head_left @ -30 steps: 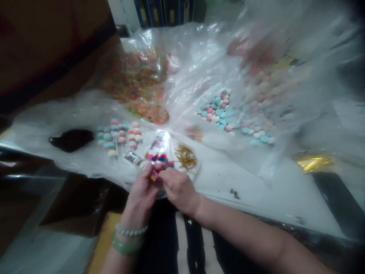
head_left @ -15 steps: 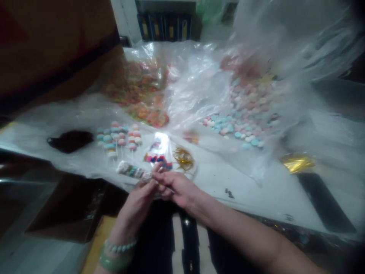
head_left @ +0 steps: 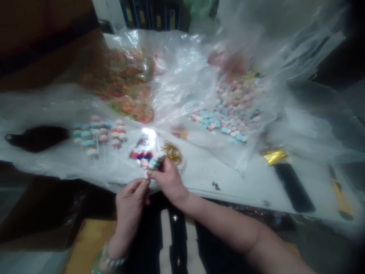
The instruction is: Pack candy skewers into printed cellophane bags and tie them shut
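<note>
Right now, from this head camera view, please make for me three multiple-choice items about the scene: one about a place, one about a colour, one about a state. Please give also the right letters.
1. Where do the gold wire ties lie compared with the row of candy sticks on the plastic sheet?
A) Left of them
B) Right of them
C) Under them

2. Which colour shows on the candy stick in the right hand?
A) Teal
B) Black
C) Gold

3. How is the left hand?
A) Flat on the sheet
B) Gripping a yellow cutter
C) Raised, with its fingertips at the stick's lower end

Answers:
1. B, the ties lie to the right of the row.
2. A, teal candy shows between the thumb and fingers.
3. C, the fingertips reach up to the stick, off the sheet.
</note>
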{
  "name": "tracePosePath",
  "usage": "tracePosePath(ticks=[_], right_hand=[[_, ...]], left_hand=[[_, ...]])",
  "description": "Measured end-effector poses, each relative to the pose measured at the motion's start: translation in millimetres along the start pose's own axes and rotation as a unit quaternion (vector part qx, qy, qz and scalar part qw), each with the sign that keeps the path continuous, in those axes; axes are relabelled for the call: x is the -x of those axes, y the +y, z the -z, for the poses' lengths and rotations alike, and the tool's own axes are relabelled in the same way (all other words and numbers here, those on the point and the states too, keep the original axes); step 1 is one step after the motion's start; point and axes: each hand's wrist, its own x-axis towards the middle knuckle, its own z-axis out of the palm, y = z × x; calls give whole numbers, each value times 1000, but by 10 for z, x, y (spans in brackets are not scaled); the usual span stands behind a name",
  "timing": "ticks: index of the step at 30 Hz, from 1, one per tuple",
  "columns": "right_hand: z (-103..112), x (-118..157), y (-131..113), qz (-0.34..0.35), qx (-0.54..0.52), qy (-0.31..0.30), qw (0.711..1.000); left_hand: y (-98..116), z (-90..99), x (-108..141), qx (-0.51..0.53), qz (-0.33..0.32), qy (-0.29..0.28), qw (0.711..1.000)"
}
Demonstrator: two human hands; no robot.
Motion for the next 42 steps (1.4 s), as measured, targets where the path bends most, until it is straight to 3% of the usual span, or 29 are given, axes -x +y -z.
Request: tracePosePath(ticks=[2,4,6,10,13,15,20,22,27,33,37,39,42], right_hand=[[227,25,-13,81,134,12,988],[468,56,-20,172,303,49,936],[645,77,7,213,434,36,874],[690,64,165,204,582,-26,786],[601,4,261,184,633,-24,751],[579,-55,263,168,633,-22,755],[675,-236,83,111,575,14,810],[717,-301,2,106,573,43,811],[690,-327,-69,199,598,95,771],[404,-159,-71,393,586,80,704],[228,-32,-62,454,581,80,670],[190,19,-39,455,566,62,685],[170,52,2,415,517,31,748]], left_hand=[[-1,10,-15,-9,-43,67,997],[28,28,-50,13,-35,95,995],[72,31,-90,38,1,90,995],[161,-20,-129,44,54,37,997],[199,-45,-129,38,75,11,996],[199,-36,-136,39,91,-4,995],[130,1,-186,70,134,-10,988],[108,2,-198,88,154,-18,984],[155,-23,-195,115,168,-40,978],[292,-224,-182,123,154,-74,978],[285,-328,-160,148,119,-98,977],[248,-317,-160,152,108,-89,978],[181,-255,-187,142,105,-64,982]])
